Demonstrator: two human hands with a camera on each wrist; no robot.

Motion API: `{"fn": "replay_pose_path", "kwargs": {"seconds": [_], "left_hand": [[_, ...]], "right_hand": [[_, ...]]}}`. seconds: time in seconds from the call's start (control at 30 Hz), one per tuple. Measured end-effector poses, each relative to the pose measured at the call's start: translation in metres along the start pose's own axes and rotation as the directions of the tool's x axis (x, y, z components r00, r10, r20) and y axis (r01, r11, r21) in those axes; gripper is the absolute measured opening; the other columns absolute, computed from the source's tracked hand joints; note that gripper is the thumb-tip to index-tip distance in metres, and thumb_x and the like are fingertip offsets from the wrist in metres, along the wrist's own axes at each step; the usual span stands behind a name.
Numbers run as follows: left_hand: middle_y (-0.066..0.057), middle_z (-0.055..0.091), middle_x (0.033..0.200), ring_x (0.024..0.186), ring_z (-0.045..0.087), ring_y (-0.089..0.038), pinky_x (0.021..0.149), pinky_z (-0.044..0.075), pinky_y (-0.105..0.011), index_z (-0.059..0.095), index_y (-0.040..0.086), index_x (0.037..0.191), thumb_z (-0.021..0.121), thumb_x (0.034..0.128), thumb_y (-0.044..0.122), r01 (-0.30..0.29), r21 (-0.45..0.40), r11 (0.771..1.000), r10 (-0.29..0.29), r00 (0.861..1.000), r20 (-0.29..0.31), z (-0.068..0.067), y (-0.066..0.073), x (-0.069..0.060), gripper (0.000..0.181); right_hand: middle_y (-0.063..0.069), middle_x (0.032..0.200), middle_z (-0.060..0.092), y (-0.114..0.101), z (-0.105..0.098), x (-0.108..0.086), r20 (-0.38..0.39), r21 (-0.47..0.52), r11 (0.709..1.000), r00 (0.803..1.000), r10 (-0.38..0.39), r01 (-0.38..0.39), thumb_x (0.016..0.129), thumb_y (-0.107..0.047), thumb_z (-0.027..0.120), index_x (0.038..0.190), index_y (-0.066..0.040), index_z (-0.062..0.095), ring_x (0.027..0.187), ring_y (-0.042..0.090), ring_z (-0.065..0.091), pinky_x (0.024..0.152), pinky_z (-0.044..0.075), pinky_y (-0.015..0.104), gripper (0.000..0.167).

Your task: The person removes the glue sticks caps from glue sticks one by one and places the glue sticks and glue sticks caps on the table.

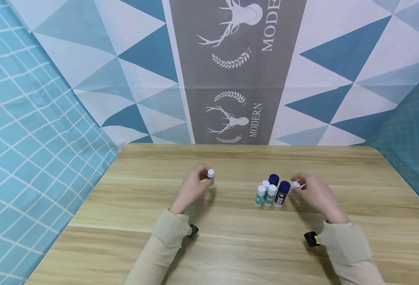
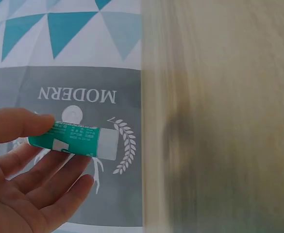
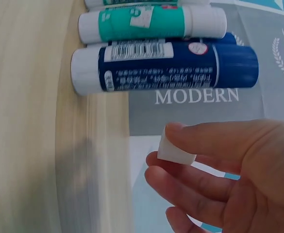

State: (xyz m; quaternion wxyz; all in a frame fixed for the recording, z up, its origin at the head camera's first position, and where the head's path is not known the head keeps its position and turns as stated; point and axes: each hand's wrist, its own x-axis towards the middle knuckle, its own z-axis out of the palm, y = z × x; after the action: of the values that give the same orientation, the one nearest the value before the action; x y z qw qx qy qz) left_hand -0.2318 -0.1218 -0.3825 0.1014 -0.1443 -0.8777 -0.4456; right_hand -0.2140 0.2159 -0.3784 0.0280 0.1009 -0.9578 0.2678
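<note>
My left hand (image 1: 194,185) pinches a small green glue stick (image 2: 71,139) with a white cap, held above the table in the left part of the head view. The thumb lies on one side of it and fingers on the other. My right hand (image 1: 316,193) pinches a small white piece (image 3: 175,149) between thumb and fingers; its exact kind cannot be made out. Just left of that hand stands a dark blue glue stick (image 1: 282,193), upright. Beside it are another blue glue stick (image 1: 273,179) behind and several green ones with white caps (image 1: 260,196).
The glue sticks stand close together on a wood-grain table (image 1: 231,245). A patterned cloth (image 1: 231,71) with deer and the word MODERN hangs beyond the back edge. Blue checked cloth (image 1: 24,130) covers the left side. A dark device (image 1: 312,239) is on the right wrist.
</note>
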Motion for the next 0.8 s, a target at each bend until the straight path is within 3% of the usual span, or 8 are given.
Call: {"fn": "replay_pose_path", "kwargs": {"seconds": [0.23,0.53,0.8], "left_hand": [[-0.01,0.065,0.09,0.087,0.062,-0.022,0.08,0.05,-0.034,0.061,0.002,0.093,0.066,0.0758,-0.002,0.037,0.001,0.999,-0.037,0.999,0.033,0.0,-0.005,0.0,0.019],[-0.01,0.063,0.096,0.085,0.061,-0.021,0.076,0.05,-0.033,0.061,0.002,0.101,0.066,0.0798,0.006,0.129,0.076,0.989,-0.136,0.986,0.095,0.001,-0.01,-0.002,0.022],[-0.009,0.063,0.095,0.087,0.062,-0.022,0.075,0.05,-0.033,0.059,0.003,0.1,0.063,0.0792,0.005,0.132,0.105,0.986,-0.144,0.983,0.112,0.004,-0.01,-0.002,0.022]], "right_hand": [[0.013,0.088,0.063,0.001,0.001,0.0,0.075,-0.031,0.999,0.996,0.038,-0.036,0.081,-0.015,0.064,0.1,-0.002,0.062,0.078,0.023,0.057,0.064,0.046,0.039,0.023],[0.011,0.086,0.062,0.006,0.006,0.001,0.135,-0.072,0.996,0.989,0.056,-0.047,0.081,-0.019,0.065,0.098,-0.002,0.061,0.073,0.021,0.055,0.061,0.044,0.036,0.024],[0.01,0.083,0.061,0.008,0.01,0.003,0.187,-0.061,0.997,0.98,0.067,-0.056,0.081,-0.015,0.065,0.093,-0.004,0.058,0.07,0.019,0.053,0.06,0.043,0.035,0.018]]}}
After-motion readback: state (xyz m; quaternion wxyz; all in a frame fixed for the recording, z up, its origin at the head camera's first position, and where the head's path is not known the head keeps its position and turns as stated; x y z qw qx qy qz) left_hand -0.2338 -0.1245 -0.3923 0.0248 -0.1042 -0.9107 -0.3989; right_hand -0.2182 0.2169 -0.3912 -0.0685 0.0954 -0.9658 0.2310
